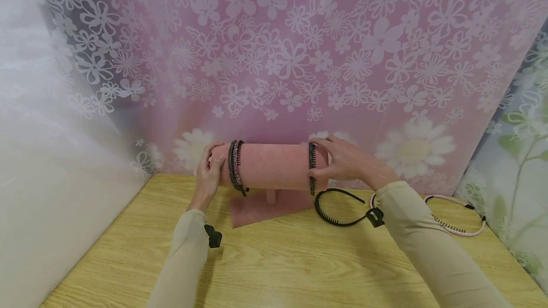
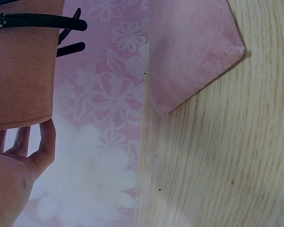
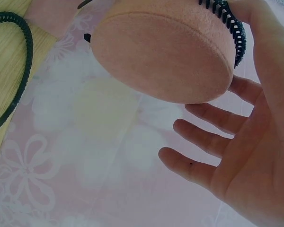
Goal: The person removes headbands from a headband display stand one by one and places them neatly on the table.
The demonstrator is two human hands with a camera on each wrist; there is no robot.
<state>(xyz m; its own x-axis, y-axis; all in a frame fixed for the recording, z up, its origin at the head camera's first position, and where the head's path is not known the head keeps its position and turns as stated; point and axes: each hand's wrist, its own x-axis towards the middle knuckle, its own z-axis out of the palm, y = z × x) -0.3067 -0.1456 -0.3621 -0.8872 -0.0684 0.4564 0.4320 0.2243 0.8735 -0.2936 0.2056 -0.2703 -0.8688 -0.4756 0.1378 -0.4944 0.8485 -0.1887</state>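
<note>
A pink plush headband display stand (image 1: 274, 165) has a horizontal roll on a short post above a flat base (image 1: 274, 211). My left hand (image 1: 207, 175) grips the roll's left end, its fingers curved round the rim in the left wrist view. Near that end, glittery headbands (image 1: 232, 165), dark and pinkish, sit side by side on the roll. At the other end, my right hand (image 1: 344, 158) pinches a dark toothed headband (image 1: 312, 170) between thumb and fingers, the band lying over the roll. In the right wrist view, its other fingers spread below the roll's round end (image 3: 161, 56).
Right of the stand, a black toothed headband (image 1: 334, 223) lies on the wooden table (image 1: 274, 265). Further right lies a pink headband (image 1: 468, 234), and another pink band is partly hidden by the right forearm. A floral curtain (image 1: 274, 61) hangs close behind the stand.
</note>
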